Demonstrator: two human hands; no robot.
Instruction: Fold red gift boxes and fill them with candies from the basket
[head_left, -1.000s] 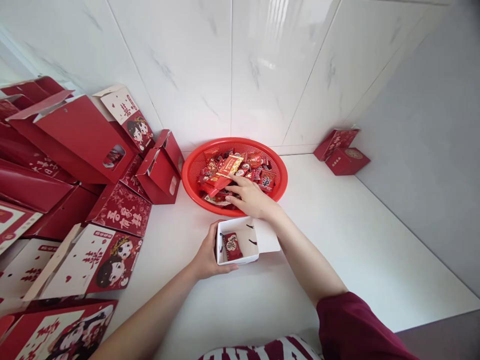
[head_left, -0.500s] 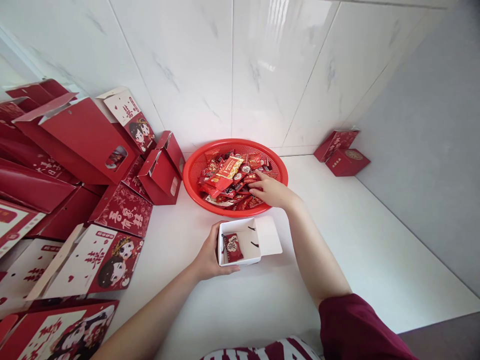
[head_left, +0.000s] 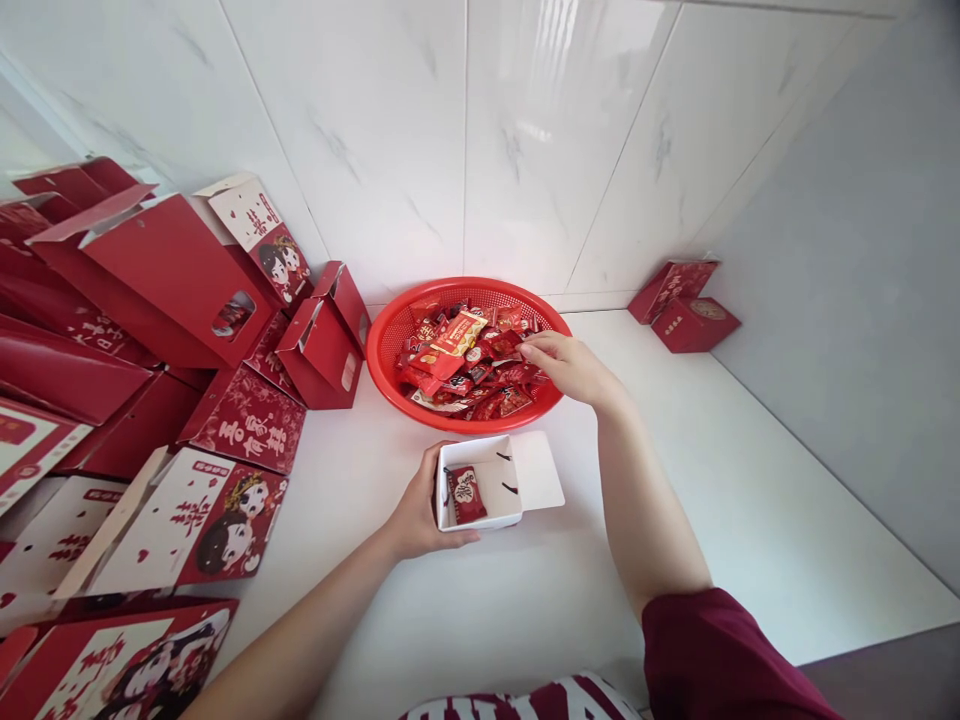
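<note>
My left hand (head_left: 426, 508) is wrapped round the left side of a small white open box (head_left: 495, 480), whose flap points right. Inside the box lies a dark red candy packet (head_left: 469, 495). Behind it, a red oval plastic basket (head_left: 390, 393) holds a heap of red wrapped candies (head_left: 457, 365), with a yellow and red packet on top. Over the basket's right side is my right hand (head_left: 562, 362), its thumb and fingertips together at a red wrapped candy (head_left: 505, 344).
Many red and white gift boxes (head_left: 180, 270) are piled on the left. Two red boxes (head_left: 694, 324) stand at the back right corner. A marbled tile wall (head_left: 540, 150) rises behind the white table (head_left: 720, 470), and a grey wall borders the right.
My right hand has shifted right within the basket area, its fingers drawn together, and a red candy near its fingertips has moved. My left hand and the white box remain in place.
</note>
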